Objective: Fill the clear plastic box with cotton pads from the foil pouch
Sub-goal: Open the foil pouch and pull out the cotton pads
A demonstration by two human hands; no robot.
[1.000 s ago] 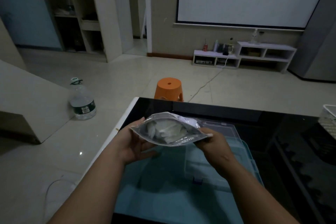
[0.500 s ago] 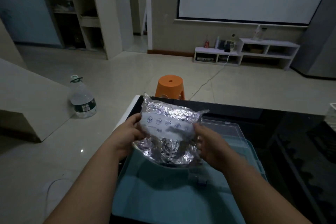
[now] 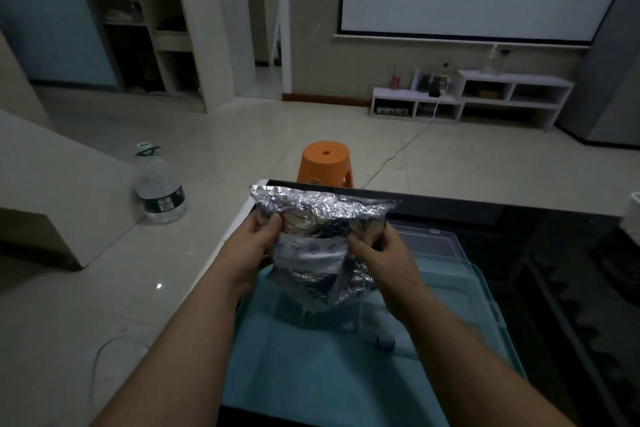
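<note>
A crinkled silver foil pouch [image 3: 317,243] with a white printed label hangs upside down above the clear plastic box [image 3: 446,253], which lies on a teal tray lid [image 3: 311,374]. My left hand [image 3: 254,243] pinches the pouch's left side. On the other side, my right hand [image 3: 375,253] grips its right edge. The pouch's mouth points down toward the box and is hidden from me. No cotton pads show outside the pouch. A small blue clasp [image 3: 385,342] of the box sits near its front edge.
The tray rests on a black glass table [image 3: 519,218] with a white left rim. An orange stool [image 3: 325,163] stands just beyond the table. A large water bottle [image 3: 160,187] sits on the tiled floor at left. A white basket [image 3: 632,215] peeks in at right.
The pouch went from mouth-up with white pads visible to flipped over, mouth down. Both hands kept hold and shifted their grip higher on its sides.
</note>
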